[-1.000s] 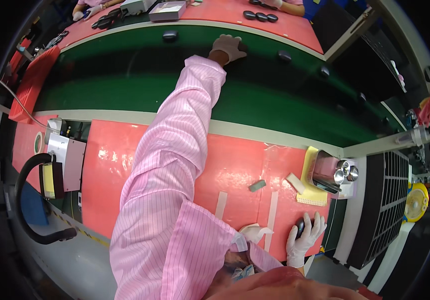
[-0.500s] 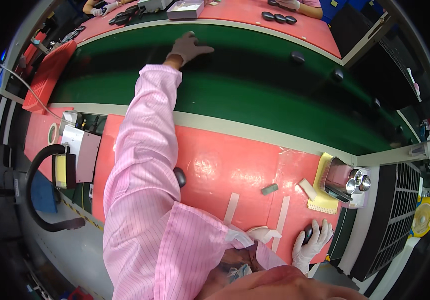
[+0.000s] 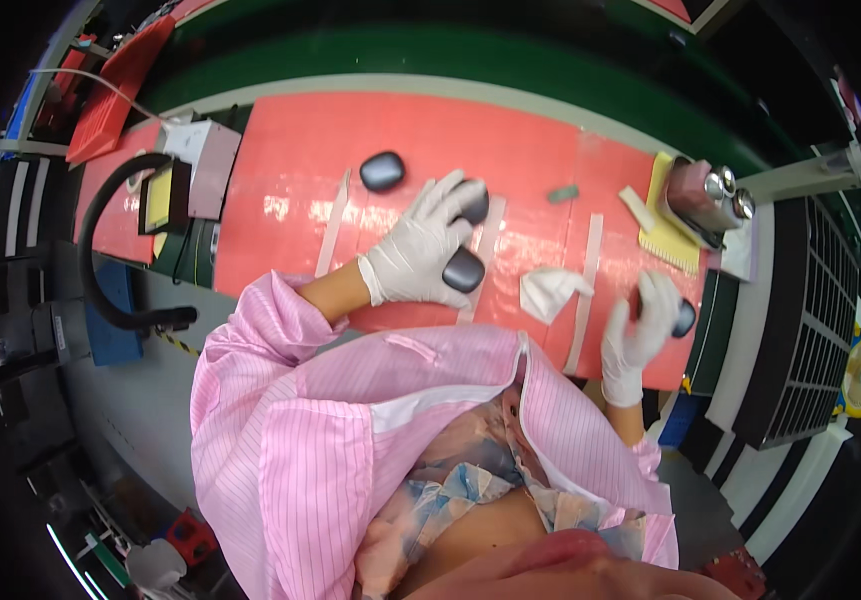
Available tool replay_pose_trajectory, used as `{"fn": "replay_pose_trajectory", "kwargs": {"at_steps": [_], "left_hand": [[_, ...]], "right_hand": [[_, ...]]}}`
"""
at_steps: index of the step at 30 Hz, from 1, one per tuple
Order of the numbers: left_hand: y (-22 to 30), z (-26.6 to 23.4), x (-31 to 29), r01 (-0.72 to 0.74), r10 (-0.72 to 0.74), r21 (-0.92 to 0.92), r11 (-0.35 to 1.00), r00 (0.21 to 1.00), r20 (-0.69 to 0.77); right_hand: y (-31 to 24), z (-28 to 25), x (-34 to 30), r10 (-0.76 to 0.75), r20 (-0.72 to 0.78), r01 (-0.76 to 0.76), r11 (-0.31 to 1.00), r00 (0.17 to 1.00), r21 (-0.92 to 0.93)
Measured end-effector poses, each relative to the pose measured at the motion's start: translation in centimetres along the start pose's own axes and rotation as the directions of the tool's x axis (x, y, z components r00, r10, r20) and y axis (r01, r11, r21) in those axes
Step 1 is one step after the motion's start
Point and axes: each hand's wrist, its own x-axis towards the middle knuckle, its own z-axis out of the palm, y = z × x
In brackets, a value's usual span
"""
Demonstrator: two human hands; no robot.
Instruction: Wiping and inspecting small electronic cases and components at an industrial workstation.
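My left hand (image 3: 422,240), in a white glove, is over the pink work mat (image 3: 280,240). Its fingers curl over one dark, glossy rounded case (image 3: 472,204), while the thumb side presses against a second dark rounded case (image 3: 463,270). Behind that hand, a third such case (image 3: 382,171) lies alone on the mat. At the mat's right end, my gloved right hand (image 3: 642,325) is closed around another dark rounded case (image 3: 684,318), which partly shows beyond the fingers. A crumpled white cloth (image 3: 550,292) lies between my hands.
Beyond the mat runs a green conveyor belt (image 3: 350,48). On the right are a yellow pad (image 3: 662,235), metal containers (image 3: 705,195), a small grey-green block (image 3: 562,193) and a black grille (image 3: 800,320). A black curved arm (image 3: 90,250) and white box (image 3: 205,165) stand left.
My left hand has come back from the conveyor to the mat and is now at two dark cases. The right hand has shifted slightly with its case. The view has tilted nearer my body.
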Motion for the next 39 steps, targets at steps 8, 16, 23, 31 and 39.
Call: {"fn": "replay_pose_trajectory", "kwargs": {"at_steps": [8,16,23,31,39], "left_hand": [[7.0,-1.3,-3.7,0.304,-0.242,-0.951,0.049,0.928,0.284],[11.6,3.8,-4.3,-0.130,-0.574,-0.991,0.022,0.810,-0.119],[11.7,5.2,-4.7,-0.187,-0.626,-0.982,-0.029,0.769,-0.128],[11.9,4.9,-6.1,-0.081,-0.511,-0.997,-0.005,0.857,-0.067],[12.4,4.6,-5.6,-0.012,-0.529,-0.994,-0.106,0.847,0.046]], "right_hand": [[-11.1,0.6,4.4,-0.510,0.418,0.258,0.811,0.752,0.525],[-12.1,0.7,1.0,0.126,0.510,-0.517,0.379,0.851,0.768],[-11.8,-0.5,0.6,0.108,0.382,-0.357,0.645,0.918,0.675],[-10.9,-1.0,0.9,-0.089,0.204,-0.051,0.802,0.975,0.595],[-10.3,0.3,0.3,0.276,0.479,-0.552,0.464,0.833,0.693]]}}
